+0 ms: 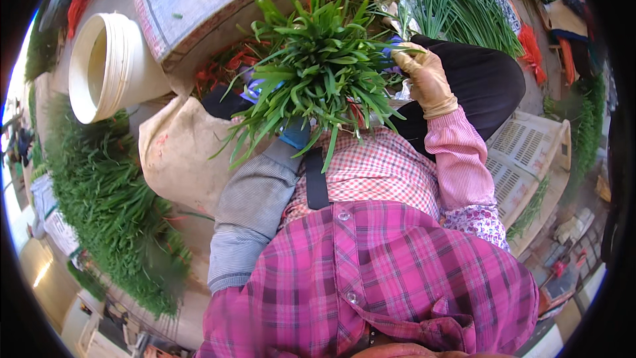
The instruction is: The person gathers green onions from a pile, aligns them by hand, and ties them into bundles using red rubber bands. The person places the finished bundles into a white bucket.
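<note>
A thick bunch of garlic chives (323, 59), leaf tips up towards me, stands in front of my chest. My left hand (295, 134), in a blue glove, is under its near left side and grips it. Leaves hide most of that hand. My right hand (425, 79) wears a tan rubber glove and is at the bunch's right edge with its fingers curled. A leaf tip crosses those fingertips; whether they pinch it cannot be told. Below and behind the bunch lie red ties (231, 62), partly covered by the leaves.
Left of me are a white plastic bucket (87, 69), tipped towards me, and a large heap of chives (114, 199). A sack-covered block (213, 5) stands ahead. More cut chives (462, 10) lie on a sack at upper right. A plastic crate (521, 149) is beside my right side.
</note>
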`<state>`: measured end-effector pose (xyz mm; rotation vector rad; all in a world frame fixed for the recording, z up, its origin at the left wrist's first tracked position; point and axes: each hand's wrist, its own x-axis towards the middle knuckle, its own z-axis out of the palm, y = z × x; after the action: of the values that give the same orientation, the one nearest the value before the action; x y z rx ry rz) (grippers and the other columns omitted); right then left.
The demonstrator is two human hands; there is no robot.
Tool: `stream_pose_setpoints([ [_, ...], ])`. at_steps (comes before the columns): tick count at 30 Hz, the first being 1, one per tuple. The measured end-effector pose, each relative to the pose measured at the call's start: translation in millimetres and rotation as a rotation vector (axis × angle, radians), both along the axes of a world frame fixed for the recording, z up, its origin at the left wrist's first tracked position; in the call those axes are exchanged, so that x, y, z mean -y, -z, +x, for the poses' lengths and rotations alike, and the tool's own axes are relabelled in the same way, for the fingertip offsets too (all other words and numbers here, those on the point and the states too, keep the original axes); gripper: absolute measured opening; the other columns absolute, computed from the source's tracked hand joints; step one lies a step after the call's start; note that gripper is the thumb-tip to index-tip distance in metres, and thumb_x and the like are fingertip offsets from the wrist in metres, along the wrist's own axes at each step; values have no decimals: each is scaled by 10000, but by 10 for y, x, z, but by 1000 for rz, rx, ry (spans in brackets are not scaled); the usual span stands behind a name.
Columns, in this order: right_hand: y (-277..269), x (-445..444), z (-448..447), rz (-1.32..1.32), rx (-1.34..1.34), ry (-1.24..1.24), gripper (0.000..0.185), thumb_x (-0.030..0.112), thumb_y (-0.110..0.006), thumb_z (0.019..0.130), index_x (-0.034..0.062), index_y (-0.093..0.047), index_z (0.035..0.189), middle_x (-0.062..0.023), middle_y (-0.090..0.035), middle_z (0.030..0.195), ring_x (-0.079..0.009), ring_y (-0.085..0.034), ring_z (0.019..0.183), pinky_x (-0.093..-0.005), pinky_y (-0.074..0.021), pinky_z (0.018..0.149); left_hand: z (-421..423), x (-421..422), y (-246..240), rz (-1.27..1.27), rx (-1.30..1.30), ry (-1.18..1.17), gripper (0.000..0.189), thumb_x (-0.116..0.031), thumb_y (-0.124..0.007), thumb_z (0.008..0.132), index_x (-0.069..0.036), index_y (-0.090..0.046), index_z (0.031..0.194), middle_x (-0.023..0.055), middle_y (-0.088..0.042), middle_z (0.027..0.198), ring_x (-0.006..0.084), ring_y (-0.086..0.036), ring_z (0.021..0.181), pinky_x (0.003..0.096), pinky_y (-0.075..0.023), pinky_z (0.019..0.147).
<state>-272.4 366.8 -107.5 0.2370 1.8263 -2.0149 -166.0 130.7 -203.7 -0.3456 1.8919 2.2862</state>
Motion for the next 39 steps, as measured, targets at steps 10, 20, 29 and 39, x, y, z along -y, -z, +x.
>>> stream_pose_setpoints([
  [10,-913,-394,-164,-854,-340,-372,126,152,-643,821,104,-529,793,2,-498,807,-162,-486,821,-342,-376,860,23,35,-3,35,9,-53,549,-421,-395,937,-103,-363,1384,134,-386,1397,312,-366,1276,479,-267,1080],
  [20,-1110,9,-29,-223,-510,-386,190,-48,-526,778,11,-653,906,-101,-645,910,-194,-609,859,-323,-486,814,41,37,39,87,6,-44,548,-421,-387,940,-104,-361,1386,135,-383,1399,315,-363,1279,481,-265,1081],
  [29,-996,1098,-136,989,-1249,-511,305,168,-719,692,214,-650,986,40,-609,916,-197,-539,956,-412,-305,948,79,-21,0,123,11,-29,547,-422,-380,943,-105,-358,1388,137,-380,1400,318,-360,1281,484,-263,1081],
  [39,-818,1193,-244,637,-1093,-596,112,126,-675,722,203,-676,804,70,-631,820,-193,-559,886,-408,-295,944,122,-38,29,141,1,-43,545,-422,-372,946,-106,-356,1390,138,-377,1402,321,-357,1283,486,-261,1082],
])
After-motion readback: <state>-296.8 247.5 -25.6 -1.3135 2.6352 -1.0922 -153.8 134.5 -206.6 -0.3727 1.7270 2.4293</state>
